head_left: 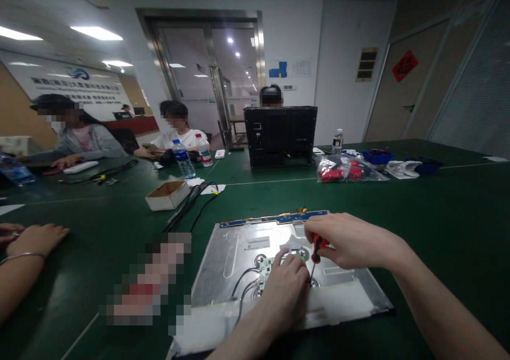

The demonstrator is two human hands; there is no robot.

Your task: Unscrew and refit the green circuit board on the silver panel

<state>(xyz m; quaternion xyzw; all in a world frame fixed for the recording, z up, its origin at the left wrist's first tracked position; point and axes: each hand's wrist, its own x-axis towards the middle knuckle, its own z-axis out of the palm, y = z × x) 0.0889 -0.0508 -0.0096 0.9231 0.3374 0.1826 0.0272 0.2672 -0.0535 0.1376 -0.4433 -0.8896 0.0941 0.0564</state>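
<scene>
A flat metal display panel (223, 248) lies on the table in front of me, with a blue circuit strip (274, 220) along its far edge. My right hand (350, 238) grips a red and black screwdriver (317, 246). Its thin shaft points down at the panel, close beside my left fingers; the tip's contact is hard to see. My left hand (285, 283) rests with bent fingers on a small green circuit board (265, 270) in the panel's middle, covering much of it. Black wires (241, 283) run from the board toward the near edge. My left thumb is hidden.
Left of the panel are a blurred-out object (147, 285), black cables (185, 206) and an open box (167, 195). A co-worker's hand (37, 240) lies at far left. A black monitor housing (281, 137), bottles (183, 158) and a plastic bag (346, 170) stand farther back.
</scene>
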